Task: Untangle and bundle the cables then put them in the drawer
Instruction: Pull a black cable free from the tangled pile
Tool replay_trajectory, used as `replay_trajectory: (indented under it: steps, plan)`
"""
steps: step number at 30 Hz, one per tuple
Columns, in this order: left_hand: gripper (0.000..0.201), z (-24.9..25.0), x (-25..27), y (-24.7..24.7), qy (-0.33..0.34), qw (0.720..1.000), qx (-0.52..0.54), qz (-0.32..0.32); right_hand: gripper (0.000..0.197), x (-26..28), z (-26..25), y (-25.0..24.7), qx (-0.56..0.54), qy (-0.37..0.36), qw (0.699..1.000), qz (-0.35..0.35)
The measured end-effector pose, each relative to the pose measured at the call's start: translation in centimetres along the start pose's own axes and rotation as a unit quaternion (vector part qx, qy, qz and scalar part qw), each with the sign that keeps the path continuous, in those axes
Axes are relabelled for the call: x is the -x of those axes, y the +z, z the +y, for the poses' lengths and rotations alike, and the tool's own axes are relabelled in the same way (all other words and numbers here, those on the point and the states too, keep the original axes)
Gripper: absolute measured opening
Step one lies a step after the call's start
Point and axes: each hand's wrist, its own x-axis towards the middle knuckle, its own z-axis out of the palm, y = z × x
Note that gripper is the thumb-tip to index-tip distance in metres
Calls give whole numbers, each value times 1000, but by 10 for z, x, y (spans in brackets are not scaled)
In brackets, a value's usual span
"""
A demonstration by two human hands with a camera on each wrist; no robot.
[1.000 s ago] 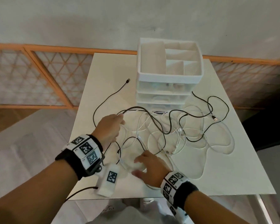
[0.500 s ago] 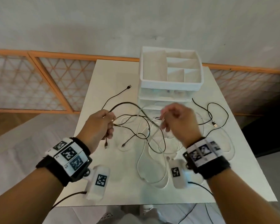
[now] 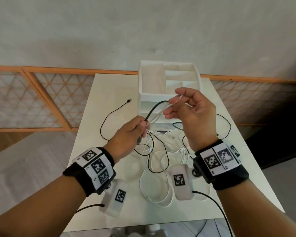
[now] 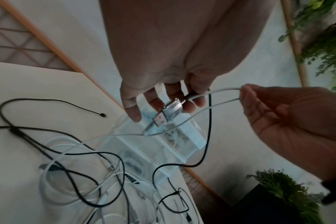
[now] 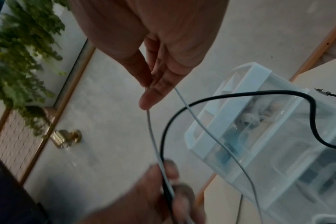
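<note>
Both hands are raised over the white table (image 3: 109,93). My left hand (image 3: 143,127) grips a black cable (image 3: 154,110) and a white cable (image 3: 158,115) together, near a silver USB plug (image 4: 164,116). My right hand (image 3: 173,102) pinches a bend of the white cable between thumb and fingers, in front of the drawer unit (image 3: 143,82). The right wrist view shows the white cable (image 5: 152,133) running taut from the right hand (image 5: 151,84) down to my left hand (image 5: 167,181). A tangle of black and white cables (image 3: 161,151) lies on the table below.
The white drawer unit has an open divided tray on top and its drawers are closed. One black cable end (image 3: 129,100) lies loose at the table's left. An orange lattice rail (image 3: 41,93) runs behind the table. Green plants (image 4: 316,45) hang on the right.
Both hands have risen from the table with cables in them. The right hand moved up in front of the drawer unit, and a white strand is now stretched between the hands.
</note>
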Motion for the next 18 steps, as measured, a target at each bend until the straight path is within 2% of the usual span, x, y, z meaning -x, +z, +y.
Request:
replay_trajectory:
  steps: [4,6,8,9,11,12,13,14,15,17,18]
  plan:
    - [28,-5,2,-3,-31,999,26,-12,19,-7,-8,-12,-13,-20,1000,13]
    - [27,2,1,-7,-31,998,48,4,21,-8,-2,-23,38,-27,999,18]
    - [27,17,-1,-16,-12,998,41,38,18,-9,14,-40,143,-11,989,18]
    - [28,25,-3,-21,7,998,34,52,16,-9,27,-49,221,14,975,-7]
    - [31,45,-4,-32,47,995,34,77,16,2,60,-63,379,84,912,-135]
    - [33,54,-4,-36,63,994,44,82,17,11,78,-68,425,116,876,-195]
    - [35,61,-4,-40,74,993,47,79,19,22,95,-70,446,137,856,-221]
    - [36,65,-5,-43,79,994,34,70,21,29,105,-69,447,149,857,-208]
    - [36,65,-6,-45,76,995,-1,61,24,33,109,-66,434,150,873,-167]
    - [35,58,-8,-43,42,990,-122,46,39,29,96,-54,344,106,931,-64]
    - [36,52,-9,-41,20,981,-190,39,49,23,81,-46,275,69,958,-46]
